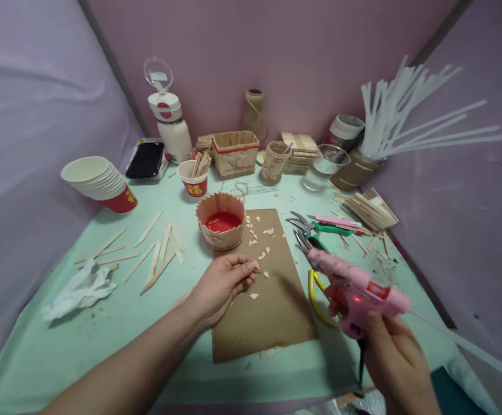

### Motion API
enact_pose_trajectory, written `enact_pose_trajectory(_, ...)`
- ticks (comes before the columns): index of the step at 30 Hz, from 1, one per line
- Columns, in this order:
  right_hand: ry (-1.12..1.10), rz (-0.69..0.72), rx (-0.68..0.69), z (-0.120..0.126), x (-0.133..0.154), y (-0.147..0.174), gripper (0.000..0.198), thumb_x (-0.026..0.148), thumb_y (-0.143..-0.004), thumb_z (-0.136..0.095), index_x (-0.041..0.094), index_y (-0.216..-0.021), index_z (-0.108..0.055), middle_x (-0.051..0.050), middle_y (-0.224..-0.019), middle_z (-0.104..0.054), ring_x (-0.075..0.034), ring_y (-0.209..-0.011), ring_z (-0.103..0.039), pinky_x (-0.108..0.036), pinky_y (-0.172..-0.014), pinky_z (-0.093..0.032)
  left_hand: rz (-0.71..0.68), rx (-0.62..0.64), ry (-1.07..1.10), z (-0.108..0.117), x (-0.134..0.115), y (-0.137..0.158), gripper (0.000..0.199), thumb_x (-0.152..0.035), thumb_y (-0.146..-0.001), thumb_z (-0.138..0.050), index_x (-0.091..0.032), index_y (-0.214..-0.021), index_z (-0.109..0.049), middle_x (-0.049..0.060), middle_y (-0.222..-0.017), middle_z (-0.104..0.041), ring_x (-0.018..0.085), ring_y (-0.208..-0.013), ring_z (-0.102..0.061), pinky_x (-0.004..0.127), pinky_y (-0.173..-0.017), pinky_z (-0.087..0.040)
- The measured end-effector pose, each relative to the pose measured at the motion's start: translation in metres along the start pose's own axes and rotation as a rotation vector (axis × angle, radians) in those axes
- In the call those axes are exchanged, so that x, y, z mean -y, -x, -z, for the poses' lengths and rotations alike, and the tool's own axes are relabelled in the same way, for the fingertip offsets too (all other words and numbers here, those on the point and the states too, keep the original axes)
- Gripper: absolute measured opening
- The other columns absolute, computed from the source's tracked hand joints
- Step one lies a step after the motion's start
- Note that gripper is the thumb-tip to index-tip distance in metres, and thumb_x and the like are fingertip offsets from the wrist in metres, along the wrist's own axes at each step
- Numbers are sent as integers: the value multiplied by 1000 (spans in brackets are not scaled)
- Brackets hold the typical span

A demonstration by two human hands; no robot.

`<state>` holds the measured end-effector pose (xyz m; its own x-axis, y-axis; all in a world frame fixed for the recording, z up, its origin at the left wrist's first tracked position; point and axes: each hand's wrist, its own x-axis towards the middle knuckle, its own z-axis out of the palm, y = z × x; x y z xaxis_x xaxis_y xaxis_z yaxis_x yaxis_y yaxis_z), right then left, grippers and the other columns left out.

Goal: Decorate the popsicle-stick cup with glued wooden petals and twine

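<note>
The right hand [391, 351] is gripping a pink glue gun [358, 288] (nozzle aimed inward), while the left hand [222, 282] is pinching a wood chip [256, 266] on the cardboard mat [272, 311], steadying it.

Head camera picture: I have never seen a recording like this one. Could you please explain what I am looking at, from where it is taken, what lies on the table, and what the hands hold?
There is no machine here. A person wears one camera on the head, and it looks forward and down at their own two bare hands.

The right hand holds a pink hot glue gun, its nozzle pointing toward the middle of the table. The left hand rests on a brown cardboard sheet, its fingertips pinching a small wooden chip among other scattered chips.

Above the cardboard stands a red paper cup wrapped in wooden sticks. On the green table also lie loose wooden sticks, a crumpled tissue, a stack of paper cups lying on its side, and scissors. At the back stand a small stick basket and a jar of white glue sticks.
</note>
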<state>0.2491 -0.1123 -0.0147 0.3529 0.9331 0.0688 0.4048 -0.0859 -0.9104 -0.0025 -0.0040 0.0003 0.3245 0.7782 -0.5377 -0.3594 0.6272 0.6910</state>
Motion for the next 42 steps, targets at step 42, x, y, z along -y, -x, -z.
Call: enact_pose_trajectory(42,8,-21,191,-38,24,6,54,61,-91,-45,16,-88,-74,-9,-79,-74,-19,-60,-65,-27,-54,-54,-17,-2,-42,0,-1,-2,25,-29,-63,-83,-13,-73,-67,1,-67,-64,8,-58,-50,23,-60,-38)
